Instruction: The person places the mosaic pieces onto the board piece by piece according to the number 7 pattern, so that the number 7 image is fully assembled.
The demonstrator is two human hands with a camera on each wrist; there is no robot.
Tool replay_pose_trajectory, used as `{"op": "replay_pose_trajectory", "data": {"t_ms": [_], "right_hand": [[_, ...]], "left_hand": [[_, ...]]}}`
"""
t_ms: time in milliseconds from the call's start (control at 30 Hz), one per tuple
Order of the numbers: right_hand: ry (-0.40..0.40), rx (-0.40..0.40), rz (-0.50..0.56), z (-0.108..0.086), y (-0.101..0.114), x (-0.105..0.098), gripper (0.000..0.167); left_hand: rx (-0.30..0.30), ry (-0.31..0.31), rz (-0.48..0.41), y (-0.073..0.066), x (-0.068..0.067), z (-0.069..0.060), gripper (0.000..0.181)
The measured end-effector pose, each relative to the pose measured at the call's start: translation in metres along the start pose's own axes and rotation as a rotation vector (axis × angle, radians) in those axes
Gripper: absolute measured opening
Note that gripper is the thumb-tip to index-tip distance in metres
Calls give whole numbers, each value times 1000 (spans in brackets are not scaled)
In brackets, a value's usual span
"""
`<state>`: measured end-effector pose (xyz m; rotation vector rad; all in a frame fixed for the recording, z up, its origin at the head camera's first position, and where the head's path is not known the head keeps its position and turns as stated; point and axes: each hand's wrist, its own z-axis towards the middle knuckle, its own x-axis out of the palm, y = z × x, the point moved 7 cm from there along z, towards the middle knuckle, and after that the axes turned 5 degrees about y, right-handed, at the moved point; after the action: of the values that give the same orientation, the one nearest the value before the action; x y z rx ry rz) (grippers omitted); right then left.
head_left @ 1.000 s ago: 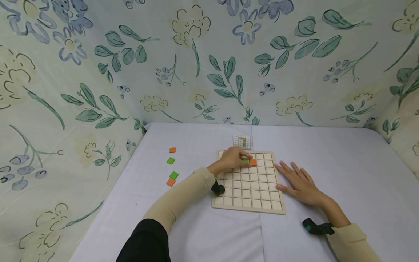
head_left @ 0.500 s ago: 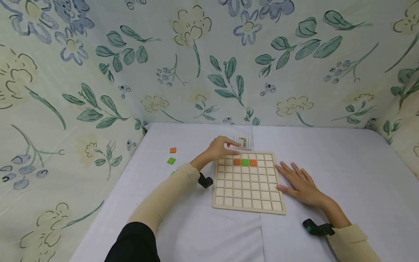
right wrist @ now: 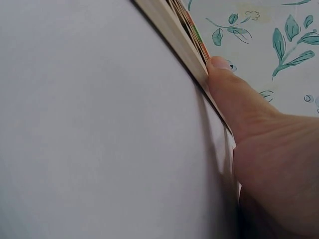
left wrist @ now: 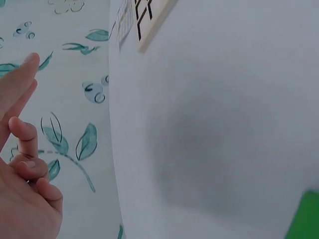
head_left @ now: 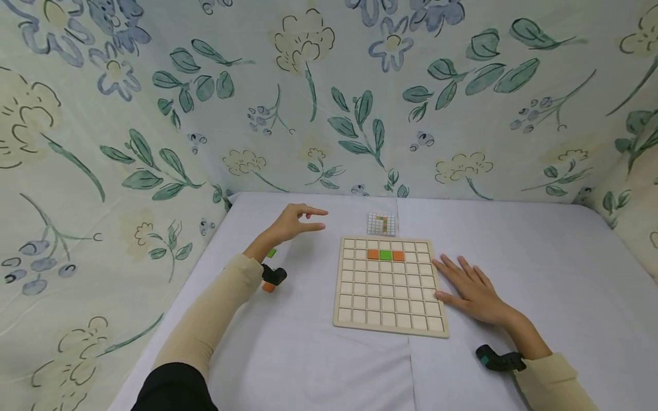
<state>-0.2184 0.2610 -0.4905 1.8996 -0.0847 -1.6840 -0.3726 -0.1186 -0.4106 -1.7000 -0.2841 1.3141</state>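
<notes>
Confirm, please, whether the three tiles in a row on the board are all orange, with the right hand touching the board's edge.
Not quite: the middle tile is green, between two orange tiles, as the head view shows; the right hand does touch the board's edge.

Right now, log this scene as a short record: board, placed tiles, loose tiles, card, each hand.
Board: pale grid, flat on the white table
Placed tiles: orange, green, orange, side by side in the second row from the far edge
Loose tiles: one green and one orange visible, left of the board; the left arm may hide more
Card: coloured grid pattern, just past the board's far edge
Left hand: above the table, holding nothing, thumb and forefinger apart
Right hand: spread, thumb touching the board's right edge
</notes>
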Motion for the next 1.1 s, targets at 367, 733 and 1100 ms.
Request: {"op": "replay_pose_trajectory", "data": {"t_ms": [367,733,1100], "right_hand": [[1,2,-3,0,-2,1,78],[13,11,11,-1,1,-1,78],[7,7,9,-1,0,-1,77]], "left_hand": [[-80,38,-14,47,-42,-46,46],[-150,81,39,88,-59,-82,45],[-228,76,54,122,-61,-97,44]]}}
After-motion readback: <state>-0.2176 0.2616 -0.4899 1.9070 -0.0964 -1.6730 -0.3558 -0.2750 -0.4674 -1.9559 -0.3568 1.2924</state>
